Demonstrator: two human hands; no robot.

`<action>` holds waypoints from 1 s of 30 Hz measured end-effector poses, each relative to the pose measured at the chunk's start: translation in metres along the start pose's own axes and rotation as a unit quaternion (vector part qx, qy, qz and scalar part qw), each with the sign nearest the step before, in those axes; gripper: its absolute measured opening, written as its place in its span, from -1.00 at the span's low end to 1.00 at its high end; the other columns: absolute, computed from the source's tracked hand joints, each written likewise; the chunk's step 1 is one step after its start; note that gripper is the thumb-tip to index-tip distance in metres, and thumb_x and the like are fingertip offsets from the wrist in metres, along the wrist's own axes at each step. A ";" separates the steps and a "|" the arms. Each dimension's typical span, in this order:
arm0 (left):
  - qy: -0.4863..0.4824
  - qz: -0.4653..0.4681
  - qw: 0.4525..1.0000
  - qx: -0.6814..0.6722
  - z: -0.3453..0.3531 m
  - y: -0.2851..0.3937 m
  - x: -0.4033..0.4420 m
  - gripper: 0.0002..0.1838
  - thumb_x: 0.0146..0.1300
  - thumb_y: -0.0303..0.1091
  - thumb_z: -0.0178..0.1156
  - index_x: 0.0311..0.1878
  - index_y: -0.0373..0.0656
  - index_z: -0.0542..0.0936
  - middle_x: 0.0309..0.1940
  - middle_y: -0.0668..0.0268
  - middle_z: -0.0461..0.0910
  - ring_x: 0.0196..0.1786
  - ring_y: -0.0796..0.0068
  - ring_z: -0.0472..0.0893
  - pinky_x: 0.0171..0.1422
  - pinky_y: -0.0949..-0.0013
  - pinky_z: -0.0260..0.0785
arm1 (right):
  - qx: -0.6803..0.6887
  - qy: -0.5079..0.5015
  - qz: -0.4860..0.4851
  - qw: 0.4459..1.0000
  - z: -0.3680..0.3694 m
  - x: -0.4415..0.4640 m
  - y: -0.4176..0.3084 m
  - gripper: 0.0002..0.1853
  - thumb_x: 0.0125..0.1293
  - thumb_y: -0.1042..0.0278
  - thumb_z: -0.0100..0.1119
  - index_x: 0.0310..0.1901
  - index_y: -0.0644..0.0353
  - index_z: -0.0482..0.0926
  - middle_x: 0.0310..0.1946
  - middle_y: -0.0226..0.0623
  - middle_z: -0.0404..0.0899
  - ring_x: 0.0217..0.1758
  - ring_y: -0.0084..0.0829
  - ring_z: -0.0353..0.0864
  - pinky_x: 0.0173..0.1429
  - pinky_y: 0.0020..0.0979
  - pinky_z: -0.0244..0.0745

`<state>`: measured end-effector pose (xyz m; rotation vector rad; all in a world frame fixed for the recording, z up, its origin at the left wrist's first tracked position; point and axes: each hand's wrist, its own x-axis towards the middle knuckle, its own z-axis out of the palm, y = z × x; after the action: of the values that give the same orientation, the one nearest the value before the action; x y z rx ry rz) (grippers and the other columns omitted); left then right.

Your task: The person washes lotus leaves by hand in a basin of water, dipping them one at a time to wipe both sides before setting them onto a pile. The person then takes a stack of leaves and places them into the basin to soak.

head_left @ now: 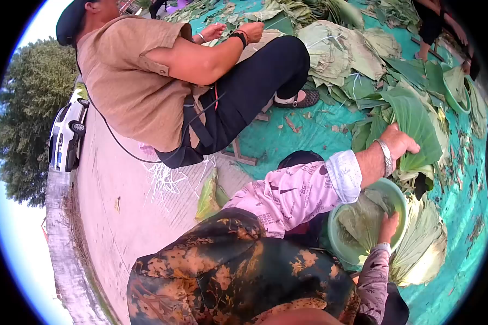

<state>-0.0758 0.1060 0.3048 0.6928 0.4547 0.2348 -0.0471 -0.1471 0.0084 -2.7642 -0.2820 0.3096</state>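
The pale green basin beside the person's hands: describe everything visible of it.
The basin is round, pale green and apparently plastic, with a rolled-looking rim and smooth sloping wall. Its open mouth faces the camera. Inside lie dull green leaves, overlapping and creased; whether there is water cannot be told. The left hand reaches over its rim to the leaves. The right cuff overlaps the rim's upper-left part in view. Spread pale leaves lie alongside; its underside is hidden.

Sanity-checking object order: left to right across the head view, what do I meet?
White car, yellow-green broad leaf, black flat shoe, pale green round plastic tub, green round-rimmed container.
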 end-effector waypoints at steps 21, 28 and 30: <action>0.041 0.038 0.998 -0.003 -0.030 -0.001 0.044 -0.57 -0.23 -0.70 0.18 -0.16 -0.35 0.43 -0.31 0.05 0.53 -0.30 0.12 0.57 -0.29 0.08 0.43 | 0.030 -0.019 -0.110 0.993 -0.051 0.025 0.053 -0.79 -0.31 0.38 0.23 -0.61 0.35 0.52 -0.68 -0.05 0.51 -0.61 -0.17 0.52 -0.46 -0.26 0.41; 0.035 0.087 0.995 0.016 -0.061 -0.025 0.071 -0.69 -0.22 -0.57 0.25 -0.31 -0.41 0.48 -0.46 0.03 0.54 -0.40 0.06 0.57 -0.44 0.10 0.43 | -0.083 -0.051 -0.150 0.984 -0.173 0.010 -0.033 -0.77 -0.26 0.40 0.20 -0.52 0.37 0.53 -0.55 0.10 0.51 -0.44 -0.03 0.55 -0.33 -0.20 0.43; 0.074 0.053 0.995 0.040 -0.061 -0.013 0.054 -0.70 -0.19 -0.63 0.20 -0.27 -0.38 0.49 -0.40 0.03 0.55 -0.37 0.07 0.58 -0.38 0.07 0.43 | -0.129 -0.023 -0.204 0.970 -0.183 0.018 -0.030 -0.78 -0.26 0.40 0.18 -0.52 0.35 0.54 -0.53 0.10 0.51 -0.41 0.00 0.54 -0.31 -0.18 0.43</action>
<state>-0.0565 0.1496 0.2376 0.7827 0.5721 0.3709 0.0104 -0.1725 0.1833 -2.8554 -0.9473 0.2415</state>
